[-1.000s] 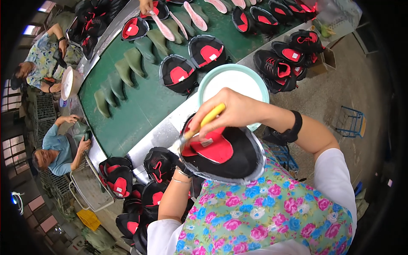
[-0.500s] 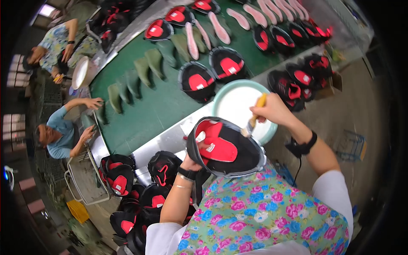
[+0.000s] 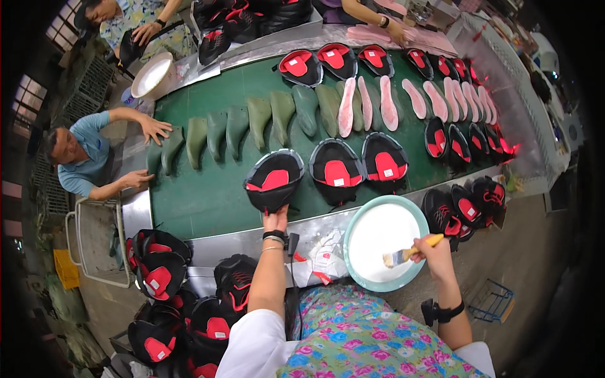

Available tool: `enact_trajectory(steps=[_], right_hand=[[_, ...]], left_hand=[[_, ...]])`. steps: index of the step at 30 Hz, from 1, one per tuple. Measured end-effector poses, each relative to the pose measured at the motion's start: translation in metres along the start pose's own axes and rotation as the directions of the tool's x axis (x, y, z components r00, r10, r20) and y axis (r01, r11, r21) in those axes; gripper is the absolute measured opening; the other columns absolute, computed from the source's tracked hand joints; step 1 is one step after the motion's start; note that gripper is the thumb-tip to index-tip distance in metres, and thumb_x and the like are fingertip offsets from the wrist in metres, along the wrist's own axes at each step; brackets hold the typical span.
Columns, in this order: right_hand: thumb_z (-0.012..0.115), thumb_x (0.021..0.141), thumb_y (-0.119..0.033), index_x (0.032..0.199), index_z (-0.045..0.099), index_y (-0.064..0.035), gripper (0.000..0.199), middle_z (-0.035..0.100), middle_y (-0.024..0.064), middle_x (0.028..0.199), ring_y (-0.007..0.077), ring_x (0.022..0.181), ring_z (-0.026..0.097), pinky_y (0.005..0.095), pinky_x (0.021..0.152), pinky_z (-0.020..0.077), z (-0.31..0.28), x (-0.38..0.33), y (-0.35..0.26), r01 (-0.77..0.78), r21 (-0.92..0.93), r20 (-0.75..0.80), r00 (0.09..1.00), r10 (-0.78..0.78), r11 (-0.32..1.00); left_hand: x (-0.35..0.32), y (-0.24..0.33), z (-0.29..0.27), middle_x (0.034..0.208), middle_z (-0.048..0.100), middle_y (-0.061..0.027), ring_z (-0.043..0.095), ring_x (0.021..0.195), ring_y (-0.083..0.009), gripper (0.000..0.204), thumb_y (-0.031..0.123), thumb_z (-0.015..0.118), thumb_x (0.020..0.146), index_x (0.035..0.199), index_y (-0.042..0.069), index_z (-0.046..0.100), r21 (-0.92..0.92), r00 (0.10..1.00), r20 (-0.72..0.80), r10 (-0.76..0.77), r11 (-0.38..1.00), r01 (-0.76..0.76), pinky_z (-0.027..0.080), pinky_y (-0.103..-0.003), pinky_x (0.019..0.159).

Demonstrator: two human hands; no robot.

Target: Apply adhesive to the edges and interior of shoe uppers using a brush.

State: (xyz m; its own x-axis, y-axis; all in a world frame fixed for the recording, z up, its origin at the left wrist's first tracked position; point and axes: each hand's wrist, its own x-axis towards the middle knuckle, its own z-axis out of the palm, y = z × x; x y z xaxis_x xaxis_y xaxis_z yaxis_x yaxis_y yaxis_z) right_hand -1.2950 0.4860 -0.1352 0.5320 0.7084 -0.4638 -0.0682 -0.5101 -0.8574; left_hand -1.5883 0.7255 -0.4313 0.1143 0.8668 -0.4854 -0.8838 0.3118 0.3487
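Note:
My left hand [image 3: 275, 218] grips the heel end of a black and red shoe upper [image 3: 275, 179], its open underside facing up, at the near edge of the green conveyor belt [image 3: 208, 195]. My right hand [image 3: 433, 253] is closed round the yellow handle of a paintbrush [image 3: 403, 255]. Its bristles are over the white liquid in a pale green basin [image 3: 353, 268], close to the surface; whether they touch it I cannot tell. To the right of the held upper, two more shoe uppers [image 3: 338, 170] lie side by side on the belt.
Green shoe lasts [image 3: 249, 123] and pink insoles [image 3: 435, 101] line the belt. Uppers are heaped at lower left [image 3: 211, 324] and right of the basin [image 3: 466, 208]. A co-worker in blue [image 3: 94, 151] handles lasts at the left end; others work along the far side. White crumpled cloth [image 3: 324, 252] lies beside the basin.
My left hand has carried the upper from in front of my body forward to the belt. The brush has moved from the upper to the basin. My view has turned and shifted.

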Motion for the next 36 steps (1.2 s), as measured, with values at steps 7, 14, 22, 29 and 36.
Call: enact_trajectory(steps=[7,14,22,29,36], right_hand=[[0.062,0.085,-0.008,0.077,0.059,0.0043,0.015,0.063,0.0123,0.071,0.0154,0.054,0.061,0.0238,0.049,0.0486,0.028,0.005,-0.005,-0.029,-0.043,0.000,1.000,0.029,0.999],[0.052,0.093,-0.012,0.076,0.058,0.0020,0.022,0.061,0.0085,0.078,0.0128,0.075,0.057,0.0261,0.070,0.0451,0.068,0.018,-0.005,0.284,0.017,0.196,0.939,-0.282,0.959],[0.050,0.096,-0.021,0.079,0.058,-0.0016,0.027,0.059,0.0025,0.074,0.0055,0.064,0.050,0.0202,0.060,0.0395,0.115,0.008,-0.006,0.233,-0.180,0.338,0.927,-0.163,0.956],[0.052,0.096,-0.023,0.081,0.060,-0.0016,0.027,0.057,0.0013,0.069,0.0049,0.056,0.046,0.0204,0.052,0.0369,0.134,0.001,-0.013,0.321,-0.255,0.415,0.888,-0.196,0.912],[0.056,0.093,-0.020,0.084,0.062,-0.0004,0.022,0.059,0.0034,0.072,0.0084,0.061,0.050,0.0230,0.055,0.0390,0.125,-0.009,-0.020,0.373,-0.292,0.406,0.882,-0.239,0.880]], left_hand=[[-0.046,0.002,0.007,0.129,0.048,-0.0183,0.049,0.116,-0.0341,0.044,0.000,0.050,0.086,0.129,-0.004,0.042,0.158,0.883,-0.266,-0.386,0.886,0.435,0.038,-0.050,0.103],[-0.169,0.237,-0.067,0.124,0.055,-0.0233,0.051,0.116,-0.0351,0.068,0.031,0.071,0.077,0.128,-0.007,0.046,0.891,0.925,-0.103,0.367,-0.379,0.249,0.040,-0.040,0.098],[-0.220,0.235,-0.130,0.108,0.058,-0.0167,0.059,0.097,-0.0301,0.074,0.054,0.071,0.073,0.117,-0.002,0.050,0.774,0.744,-0.616,0.260,0.028,0.632,0.054,-0.040,0.070],[-0.246,0.202,-0.075,0.147,0.026,-0.0166,0.029,0.132,-0.0414,0.087,0.026,0.078,0.064,0.139,0.029,0.034,0.575,0.999,0.020,-0.027,-0.818,-0.034,0.036,-0.061,0.097],[-0.217,0.186,-0.072,0.147,0.026,-0.0186,0.037,0.125,-0.0475,0.076,0.013,0.061,0.076,0.143,0.030,0.028,0.558,0.993,-0.114,-0.010,-0.828,0.056,0.047,-0.055,0.088]])
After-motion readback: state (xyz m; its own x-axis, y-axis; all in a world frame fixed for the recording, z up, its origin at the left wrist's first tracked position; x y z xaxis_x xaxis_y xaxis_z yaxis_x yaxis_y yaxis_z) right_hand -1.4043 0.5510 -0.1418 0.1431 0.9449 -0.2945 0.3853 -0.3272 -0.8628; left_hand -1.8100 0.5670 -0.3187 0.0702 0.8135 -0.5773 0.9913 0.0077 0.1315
